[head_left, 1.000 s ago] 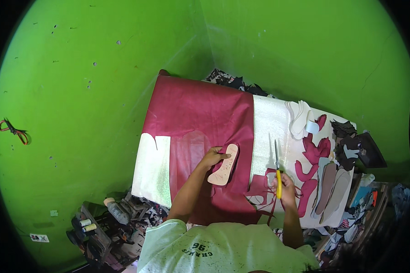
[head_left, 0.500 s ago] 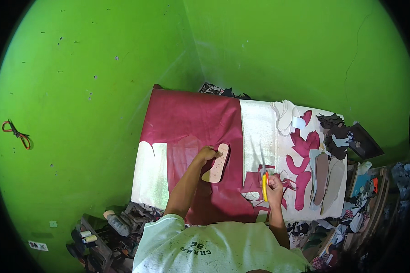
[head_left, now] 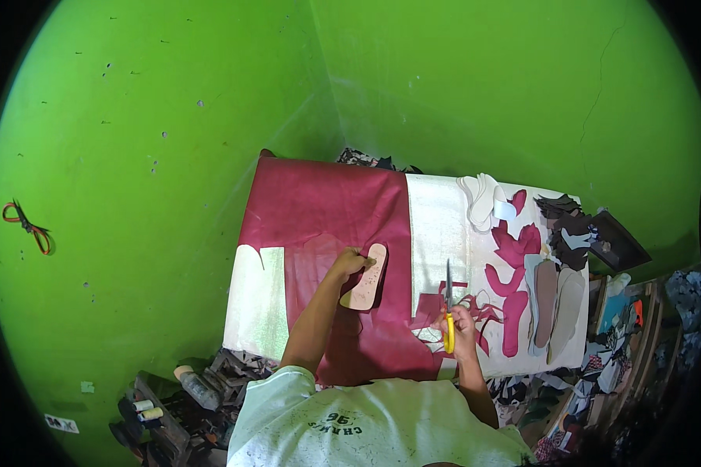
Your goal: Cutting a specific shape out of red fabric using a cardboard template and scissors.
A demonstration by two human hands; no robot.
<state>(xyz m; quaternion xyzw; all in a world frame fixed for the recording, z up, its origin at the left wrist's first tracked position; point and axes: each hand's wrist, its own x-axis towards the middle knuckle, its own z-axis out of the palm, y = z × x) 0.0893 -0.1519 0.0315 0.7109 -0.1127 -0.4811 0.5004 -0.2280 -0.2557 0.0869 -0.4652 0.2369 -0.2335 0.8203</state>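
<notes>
Over a red sheet, the left hand is clamped on a tan sole extending to its right, while the right hand grips yellow-handled scissors.

A wide, smooth crimson leather-like sheet lies spread out, lightly creased, with a squared notch out of its near left part and a thin slit running into it just above that notch. Over the middle of the sheet is a flat, tan, sole-shaped piece with rounded ends and small dark specks, slanting with its far end to the right; the left hand grips its far left edge, thumb on top. Just beyond the sheet's right edge, the right hand holds yellow-handled metal scissors, blades pointing away from the person
</notes>
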